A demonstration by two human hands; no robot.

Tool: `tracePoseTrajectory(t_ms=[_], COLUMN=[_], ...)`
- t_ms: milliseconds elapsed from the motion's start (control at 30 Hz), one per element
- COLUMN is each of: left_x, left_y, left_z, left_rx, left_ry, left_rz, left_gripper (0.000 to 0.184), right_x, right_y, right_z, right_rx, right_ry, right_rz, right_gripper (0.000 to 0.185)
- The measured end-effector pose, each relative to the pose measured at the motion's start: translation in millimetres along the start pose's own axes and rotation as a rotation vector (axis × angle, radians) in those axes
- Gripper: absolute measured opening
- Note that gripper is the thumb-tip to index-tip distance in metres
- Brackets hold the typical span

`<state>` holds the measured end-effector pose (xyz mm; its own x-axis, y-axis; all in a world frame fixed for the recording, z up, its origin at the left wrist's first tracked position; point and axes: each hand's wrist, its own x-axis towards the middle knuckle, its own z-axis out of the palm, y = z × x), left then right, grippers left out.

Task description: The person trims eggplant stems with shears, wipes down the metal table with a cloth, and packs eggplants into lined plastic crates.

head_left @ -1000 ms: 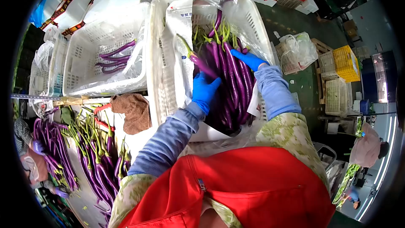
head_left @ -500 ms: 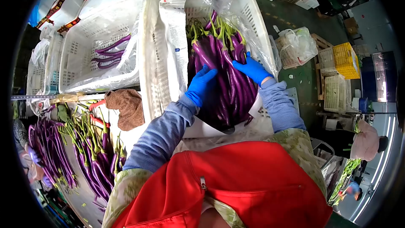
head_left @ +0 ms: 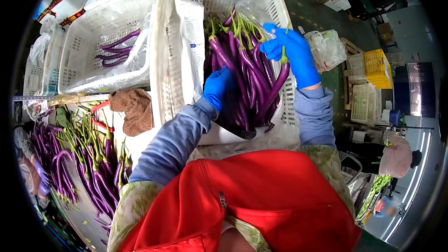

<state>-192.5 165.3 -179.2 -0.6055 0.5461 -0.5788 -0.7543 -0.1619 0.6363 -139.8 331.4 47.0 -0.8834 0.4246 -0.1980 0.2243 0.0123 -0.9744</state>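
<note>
A heap of long purple eggplants lies in a white plastic crate lined with clear film and printed paper, green stems pointing to the far end. My right hand, in a blue glove, pinches one eggplant near its green cap, raised above the right side of the heap. The lower end of that eggplant still leans over the others. My left hand, also blue-gloved, lies against the left side of the heap with its fingers extended; some fingertips are in shadow.
Left of my crate, another white crate holds several eggplants. More eggplants lie on the table beside a brown cloth. Another person's gloved hand is at far left. A yellow crate stands on the right.
My right hand has risen from the heap, moving up and slightly right, and now grips an eggplant by its stem end. My left hand has shifted slightly left and down.
</note>
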Motion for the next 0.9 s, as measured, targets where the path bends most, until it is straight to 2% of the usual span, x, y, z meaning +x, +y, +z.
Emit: tracePoseTrajectory(t_ms=[33,133,233,267,300,333,400,433,500,533,567,633,733,800,900], left_x=[0.7,-7.9,-58.9,-65.0,-56.0,-42.9,-25.4,-33.0,-10.2,-2.9,-12.4,0.4,-5.4,-7.9,-0.1], left_y=[-0.2,5.2,26.0,24.3,13.8,-1.4,-12.3,2.4,-7.8,-12.2,-4.3,-16.5,-12.6,-6.5,-7.9], left_z=[-2.5,7.4,55.3,63.8,59.1,51.0,32.4,29.5,19.4,16.2,23.3,19.5,23.6,25.2,16.7], left_rx=[0.001,-0.002,0.044,0.070,0.365,0.659,0.881,0.919,0.564,0.391,0.347,0.260,0.170,0.161,0.183], left_ry=[0.013,0.032,-0.215,-0.329,-0.185,-0.027,0.189,0.196,0.135,0.102,0.127,0.062,0.026,0.034,0.046], left_rz=[-0.014,0.132,0.500,0.578,0.721,0.853,0.693,0.573,0.566,0.556,0.488,0.436,0.351,0.309,0.258], left_gripper=[0.026,0.036,0.049,0.067,0.072,0.078,0.087,0.087,0.086,0.086,0.090,0.091,0.095,0.096,0.095], right_x=[-0.9,14.3,28.7,33.3,40.6,46.2,50.8,41.0,34.5,25.1,13.0,-1.1,-2.2,2.0,8.2], right_y=[-12.9,-14.7,-3.5,2.4,16.5,31.4,58.1,62.8,129.5,148.7,161.6,164.3,156.0,149.5,134.3], right_z=[3.6,12.9,33.8,42.9,49.1,48.8,46.3,39.9,6.3,3.7,5.0,9.6,9.5,4.6,-1.0], right_rx=[-0.004,0.060,0.157,0.189,0.238,0.204,0.130,0.124,0.284,0.046,-0.216,-0.497,-0.618,-0.597,-0.234], right_ry=[-0.017,-0.137,-0.281,-0.329,-0.353,-0.235,0.002,0.171,0.231,0.275,0.304,0.326,0.301,0.252,0.114], right_rz=[-0.026,-0.011,0.036,0.048,0.016,-0.126,-0.393,-0.288,-0.099,-0.076,-0.054,-0.019,0.064,0.149,0.410], right_gripper=[0.032,0.036,0.036,0.036,0.034,0.033,0.030,0.028,0.030,0.032,0.033,0.034,0.035,0.037,0.038])
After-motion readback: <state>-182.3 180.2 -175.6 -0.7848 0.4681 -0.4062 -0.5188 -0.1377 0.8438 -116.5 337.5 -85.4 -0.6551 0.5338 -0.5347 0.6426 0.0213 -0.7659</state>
